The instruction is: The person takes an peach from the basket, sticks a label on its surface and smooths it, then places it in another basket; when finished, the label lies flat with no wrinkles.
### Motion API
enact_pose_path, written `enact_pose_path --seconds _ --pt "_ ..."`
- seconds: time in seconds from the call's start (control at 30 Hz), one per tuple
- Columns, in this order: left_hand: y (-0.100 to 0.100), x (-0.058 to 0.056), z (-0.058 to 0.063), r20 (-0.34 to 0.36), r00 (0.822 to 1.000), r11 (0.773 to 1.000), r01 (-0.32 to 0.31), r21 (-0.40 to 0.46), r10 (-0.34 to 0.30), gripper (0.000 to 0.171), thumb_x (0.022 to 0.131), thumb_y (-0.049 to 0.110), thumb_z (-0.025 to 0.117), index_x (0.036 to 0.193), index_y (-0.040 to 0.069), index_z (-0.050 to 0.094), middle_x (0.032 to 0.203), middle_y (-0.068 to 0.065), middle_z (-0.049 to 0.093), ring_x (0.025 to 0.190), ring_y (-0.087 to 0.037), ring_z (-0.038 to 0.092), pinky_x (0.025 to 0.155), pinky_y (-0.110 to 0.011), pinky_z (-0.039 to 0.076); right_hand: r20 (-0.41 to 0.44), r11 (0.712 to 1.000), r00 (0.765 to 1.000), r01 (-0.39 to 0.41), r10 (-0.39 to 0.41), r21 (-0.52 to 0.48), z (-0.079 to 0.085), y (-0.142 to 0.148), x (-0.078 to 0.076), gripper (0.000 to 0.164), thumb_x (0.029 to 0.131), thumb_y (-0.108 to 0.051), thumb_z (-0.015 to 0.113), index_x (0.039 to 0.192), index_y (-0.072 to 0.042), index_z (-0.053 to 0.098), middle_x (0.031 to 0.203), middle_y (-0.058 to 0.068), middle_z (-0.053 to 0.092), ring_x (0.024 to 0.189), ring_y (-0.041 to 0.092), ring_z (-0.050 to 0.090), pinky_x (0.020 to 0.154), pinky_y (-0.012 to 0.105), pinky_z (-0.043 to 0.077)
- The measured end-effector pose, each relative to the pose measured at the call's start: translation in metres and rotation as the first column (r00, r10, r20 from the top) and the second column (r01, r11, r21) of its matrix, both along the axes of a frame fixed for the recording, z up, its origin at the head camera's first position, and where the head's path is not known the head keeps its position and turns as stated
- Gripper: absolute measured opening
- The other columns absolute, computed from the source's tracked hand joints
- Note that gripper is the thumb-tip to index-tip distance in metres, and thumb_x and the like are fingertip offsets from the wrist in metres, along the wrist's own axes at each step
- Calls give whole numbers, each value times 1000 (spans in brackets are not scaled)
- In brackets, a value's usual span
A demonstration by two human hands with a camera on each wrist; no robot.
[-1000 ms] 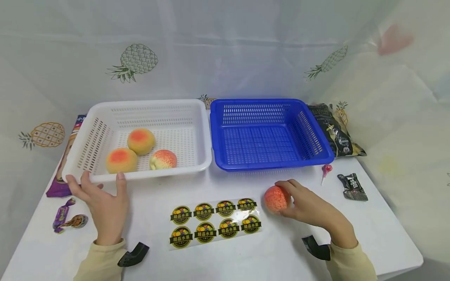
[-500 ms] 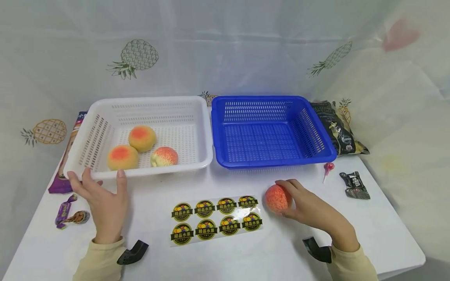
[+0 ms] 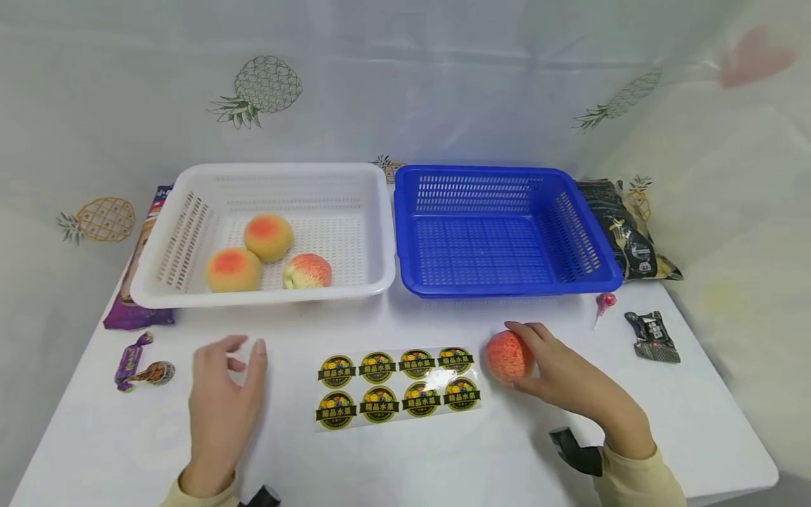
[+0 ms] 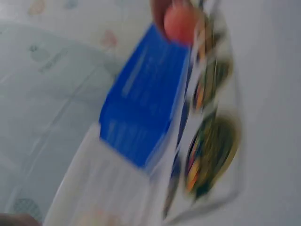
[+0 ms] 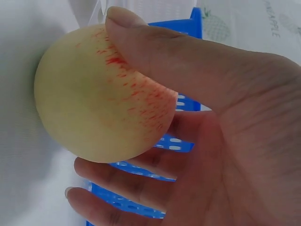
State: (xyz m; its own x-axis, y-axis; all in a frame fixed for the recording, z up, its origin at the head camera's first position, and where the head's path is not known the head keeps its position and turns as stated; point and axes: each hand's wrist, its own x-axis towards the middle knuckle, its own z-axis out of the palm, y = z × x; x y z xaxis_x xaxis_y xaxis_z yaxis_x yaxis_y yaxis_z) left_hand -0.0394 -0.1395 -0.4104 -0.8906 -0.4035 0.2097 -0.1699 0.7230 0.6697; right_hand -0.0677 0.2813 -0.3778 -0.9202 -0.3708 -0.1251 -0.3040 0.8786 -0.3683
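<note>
My right hand holds a red-speckled peach on the white table, right of the sticker sheet. In the right wrist view the thumb lies over the peach and the fingers reach round its other side; its underside is pale yellow. My left hand is above the table in front of the white basket, its fingers loosely bent and nothing in them. Between the hands lies a clear sheet of round black fruit stickers. The left wrist view is blurred.
Inside the white basket lie two yellow-orange peaches and a speckled peach. A blue basket stands beside it. Wrapped candies lie at left, a lollipop and black packet at right. Snack bags flank the baskets.
My left hand has let go of the white basket's front rim and moved back toward me and to the right. The right hand stays on the peach. The head view has shifted slightly.
</note>
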Motion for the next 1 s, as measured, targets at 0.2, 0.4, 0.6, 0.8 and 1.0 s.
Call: enact_pose_path --seconds 0.2,0.4,0.6,0.8,1.0 --pt "24 24 -10 419 885 979 176 106 -204 59 82 61 41 114 12 56 98 0 53 66 -11 45 55 -24 35 -52 1000 998 29 -28 7 9 -1 4 87 69 -29 74 138 -11 25 127 16 37 114 32 41 89 51 38" --pt "34 28 -19 413 881 972 193 133 -231 55 75 61 54 106 16 60 89 3 54 62 -11 42 58 -24 34 -238 999 970 46 -38 27 28 -27 13 85 71 -28 72 138 -8 24 132 19 33 118 37 32 91 55 33" --pt "36 22 -23 396 886 958 152 245 -242 54 72 54 64 112 18 57 88 6 61 63 -9 48 60 -25 37 -366 991 922 -133 125 4 29 -69 21 66 79 -33 63 134 -11 35 129 6 40 120 22 35 98 38 31" --pt "37 11 -28 392 858 799 35 600 -332 45 71 38 71 110 19 57 86 2 63 54 -7 46 55 -22 36 -347 972 910 -234 225 16 18 -93 20 56 84 -34 58 132 -16 37 128 0 42 120 15 38 96 34 35" --pt "35 9 -21 366 845 649 -29 760 -391 36 76 34 68 105 14 61 94 -3 60 43 -8 29 42 -20 30 -429 958 861 -286 273 34 6 -118 16 40 84 -30 58 120 -15 51 113 -3 53 104 13 51 81 34 45"
